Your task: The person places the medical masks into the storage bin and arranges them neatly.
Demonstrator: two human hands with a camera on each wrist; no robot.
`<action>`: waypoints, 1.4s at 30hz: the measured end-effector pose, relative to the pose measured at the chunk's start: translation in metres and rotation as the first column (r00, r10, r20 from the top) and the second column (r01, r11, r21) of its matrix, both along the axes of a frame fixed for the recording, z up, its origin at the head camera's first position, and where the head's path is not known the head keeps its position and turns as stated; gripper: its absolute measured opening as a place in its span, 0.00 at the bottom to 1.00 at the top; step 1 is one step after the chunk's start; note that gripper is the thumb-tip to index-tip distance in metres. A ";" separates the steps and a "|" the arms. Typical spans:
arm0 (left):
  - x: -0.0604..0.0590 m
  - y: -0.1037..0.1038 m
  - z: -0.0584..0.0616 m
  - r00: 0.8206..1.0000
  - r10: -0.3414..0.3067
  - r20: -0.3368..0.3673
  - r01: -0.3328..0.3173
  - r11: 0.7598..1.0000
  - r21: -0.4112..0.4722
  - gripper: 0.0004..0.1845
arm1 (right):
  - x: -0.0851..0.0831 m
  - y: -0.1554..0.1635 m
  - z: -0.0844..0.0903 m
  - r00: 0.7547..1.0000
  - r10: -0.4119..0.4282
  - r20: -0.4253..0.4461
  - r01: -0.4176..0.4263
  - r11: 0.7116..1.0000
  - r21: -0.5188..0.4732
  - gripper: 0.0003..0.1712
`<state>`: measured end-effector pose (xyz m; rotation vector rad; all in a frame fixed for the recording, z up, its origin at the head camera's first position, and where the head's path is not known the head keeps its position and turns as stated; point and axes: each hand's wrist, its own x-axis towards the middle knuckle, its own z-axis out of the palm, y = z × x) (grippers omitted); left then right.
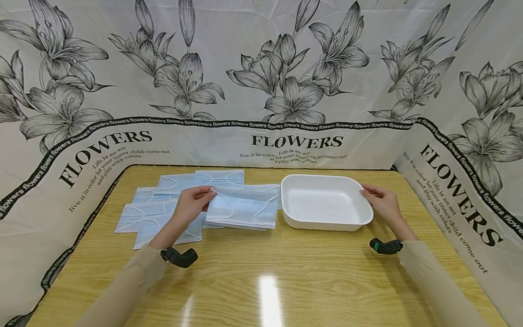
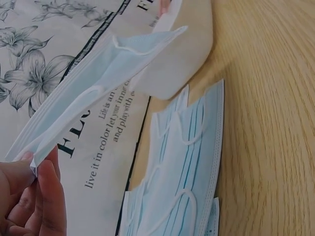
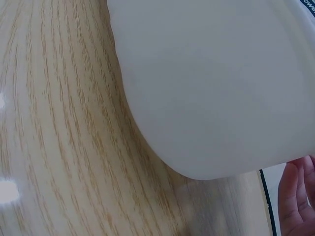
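Note:
In the head view my left hand point(image 1: 191, 204) pinches a light-blue face mask point(image 1: 243, 210) by its upper left corner. The left wrist view shows this mask point(image 2: 93, 86) raised off the table, thumb and fingertips on its corner. Below it other blue masks point(image 2: 189, 157) with white ear loops lie overlapping on the table. To the right stands a white plastic basin point(image 1: 327, 225), whose inside shows no contents. My right hand point(image 1: 383, 206) holds the basin's right rim, thumb at the edge; in the right wrist view only some fingers point(image 3: 290, 189) show beside the basin wall point(image 3: 211, 98).
Several more masks point(image 1: 149, 234) lie spread over the left of the wooden table point(image 1: 318, 277). A white cloth point(image 1: 204, 147) with printed flowers and lettering stands around the table's back and sides. Black bands point(image 1: 386, 246) sit on both wrists.

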<state>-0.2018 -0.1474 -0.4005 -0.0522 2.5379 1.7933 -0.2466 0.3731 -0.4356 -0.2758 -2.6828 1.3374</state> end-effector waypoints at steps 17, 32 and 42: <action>-0.013 0.032 0.001 1.000 -0.027 -0.014 0.028 0.999 0.044 0.20 | 0.000 -0.001 -0.002 0.999 -0.033 0.019 0.034 0.999 -0.013 0.34; -0.025 0.060 0.003 1.000 -0.020 0.003 0.020 0.991 0.130 0.20 | 0.000 0.000 -0.002 0.999 -0.018 0.027 0.018 1.000 0.010 0.34; -0.035 0.081 0.005 1.000 -0.008 0.014 0.005 0.983 0.182 0.20 | -0.001 -0.001 -0.004 0.999 -0.031 0.025 0.032 0.999 -0.035 0.35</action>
